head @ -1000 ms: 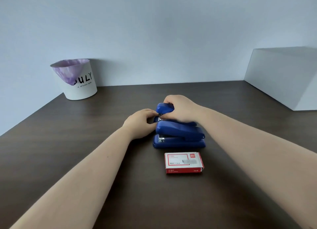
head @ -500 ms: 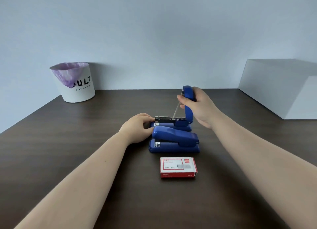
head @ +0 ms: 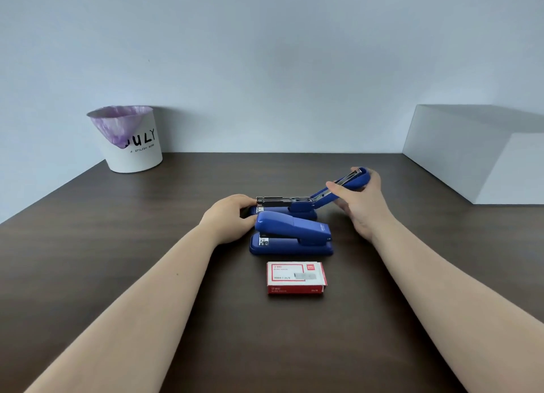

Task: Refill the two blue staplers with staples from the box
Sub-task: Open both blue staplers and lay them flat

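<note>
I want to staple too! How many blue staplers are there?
2. The shut stapler sits just behind the staple box; the open stapler lies behind it, held by both hands.

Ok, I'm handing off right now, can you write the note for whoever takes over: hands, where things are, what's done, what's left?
Left hand: steadying the front end of the far stapler on the table.
Right hand: holding that stapler's top cover, swung open and tilted back to the right; the metal staple channel is exposed.
Near stapler: closed, untouched, just in front of the far one.
Staple box: closed, lying flat nearest the person.
Done: far stapler opened.
Left: open the box, load staples into the far stapler, close it, then repeat for the near stapler. Whether the channel holds staples cannot be told.
</note>
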